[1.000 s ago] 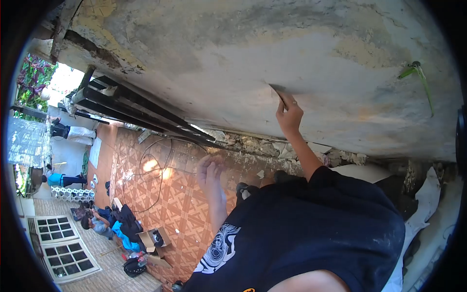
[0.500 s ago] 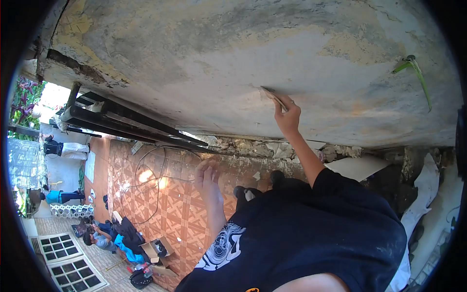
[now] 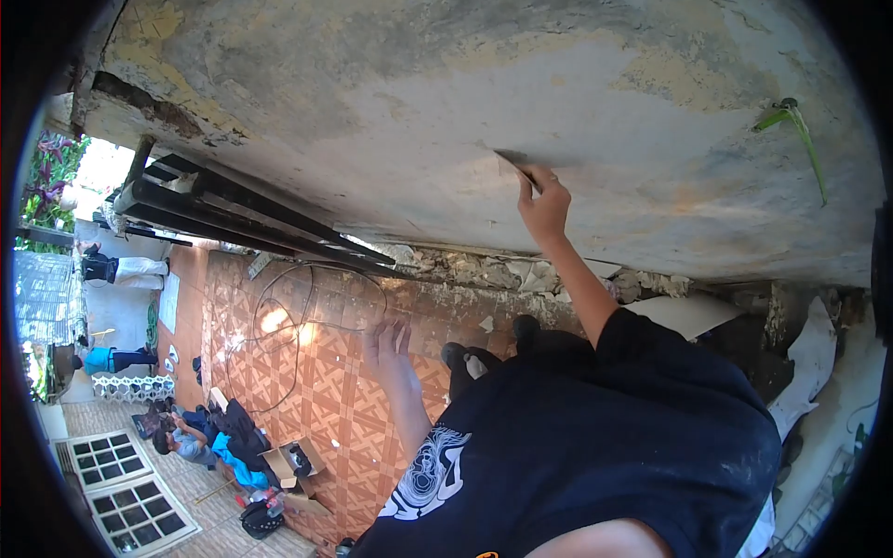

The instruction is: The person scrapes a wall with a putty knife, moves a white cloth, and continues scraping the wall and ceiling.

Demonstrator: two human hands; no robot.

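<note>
Orange patterned floor tiles [image 3: 335, 391]; black cable [image 3: 316, 266] looped across them. Black metal bars [image 3: 233, 219] lying upper left. Rubble strip [image 3: 493, 274] along floor edge, white slab [image 3: 684, 316] just beside it. Green sprig [image 3: 791, 116] upper right. Open cardboard box [image 3: 284, 460] near seated people [image 3: 200, 442]. White window frames [image 3: 130, 493] flat, lower left.
</note>
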